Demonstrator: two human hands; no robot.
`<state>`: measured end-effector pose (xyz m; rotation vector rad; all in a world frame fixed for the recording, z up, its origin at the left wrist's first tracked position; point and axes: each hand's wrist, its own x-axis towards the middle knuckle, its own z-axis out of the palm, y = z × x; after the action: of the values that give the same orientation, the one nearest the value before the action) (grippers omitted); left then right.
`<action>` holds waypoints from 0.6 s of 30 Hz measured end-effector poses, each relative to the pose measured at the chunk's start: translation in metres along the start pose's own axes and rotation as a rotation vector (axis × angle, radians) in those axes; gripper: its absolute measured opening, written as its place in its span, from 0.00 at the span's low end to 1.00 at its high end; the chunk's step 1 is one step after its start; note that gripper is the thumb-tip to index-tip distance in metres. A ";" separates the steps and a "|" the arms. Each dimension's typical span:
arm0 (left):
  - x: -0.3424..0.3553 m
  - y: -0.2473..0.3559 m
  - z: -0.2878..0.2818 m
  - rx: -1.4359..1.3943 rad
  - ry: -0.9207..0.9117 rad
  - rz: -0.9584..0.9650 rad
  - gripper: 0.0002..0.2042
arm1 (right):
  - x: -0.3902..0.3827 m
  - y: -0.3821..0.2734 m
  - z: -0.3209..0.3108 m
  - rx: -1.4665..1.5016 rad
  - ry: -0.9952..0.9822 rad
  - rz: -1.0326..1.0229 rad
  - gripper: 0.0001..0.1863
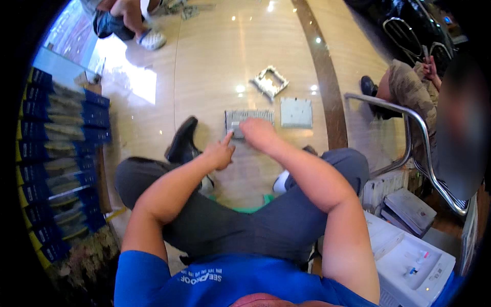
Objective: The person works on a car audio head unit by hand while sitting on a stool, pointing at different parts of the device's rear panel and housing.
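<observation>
A flat grey metal box (pixel 232 116) with rows of small slots lies on the floor in front of my feet. Over its lower middle is my right hand (pixel 257 133), its fingers curled down; whatever they grip, if anything, is hidden beneath the hand. My left hand (pixel 221 153) stretches its index finger to the box's near left corner, the other fingers loosely bent, with nothing seen in it. Just right of the box rests a pale flat metal panel (pixel 296 113) with a slotted near edge. Beyond them lies a whitish rectangular frame (pixel 262 89) with an open middle.
Blue and yellow boxes (pixel 61 153) are stacked at my left. On my right stand a chrome tubular rail (pixel 420 123) and a white plastic unit (pixel 434 273). One person's leg and clog (pixel 152 39) show far left; another person's hand (pixel 430 67) is at far right.
</observation>
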<state>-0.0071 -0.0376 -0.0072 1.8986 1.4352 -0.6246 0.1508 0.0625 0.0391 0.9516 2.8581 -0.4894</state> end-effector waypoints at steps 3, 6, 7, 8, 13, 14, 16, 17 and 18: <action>-0.008 0.000 -0.002 -0.012 0.023 0.001 0.30 | 0.000 -0.001 -0.010 0.034 -0.088 0.019 0.05; -0.014 0.002 -0.009 -0.012 0.007 -0.029 0.29 | 0.002 0.001 -0.008 0.039 -0.020 0.013 0.06; -0.015 0.002 -0.010 -0.011 -0.013 -0.039 0.29 | 0.003 0.001 -0.008 0.040 0.022 0.002 0.07; -0.015 0.003 -0.010 -0.008 -0.031 -0.049 0.29 | 0.003 0.000 -0.008 0.041 0.064 -0.010 0.09; -0.014 0.002 -0.004 -0.022 0.000 -0.039 0.29 | 0.002 -0.006 -0.008 0.053 0.043 -0.016 0.09; -0.015 0.002 -0.004 -0.022 0.013 -0.037 0.29 | 0.002 -0.006 -0.008 0.053 0.044 -0.020 0.09; -0.015 0.002 -0.005 -0.030 0.016 -0.028 0.29 | 0.001 -0.006 -0.008 0.058 0.038 -0.026 0.09; -0.015 0.002 -0.005 -0.035 0.021 -0.020 0.29 | 0.001 -0.006 -0.008 0.062 0.035 -0.031 0.09; -0.015 0.002 -0.006 -0.037 0.019 -0.021 0.29 | 0.002 -0.006 -0.008 0.064 0.033 -0.032 0.09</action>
<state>-0.0099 -0.0433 0.0078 1.8677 1.4701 -0.5867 0.1459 0.0612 0.0479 0.9333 2.9075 -0.5764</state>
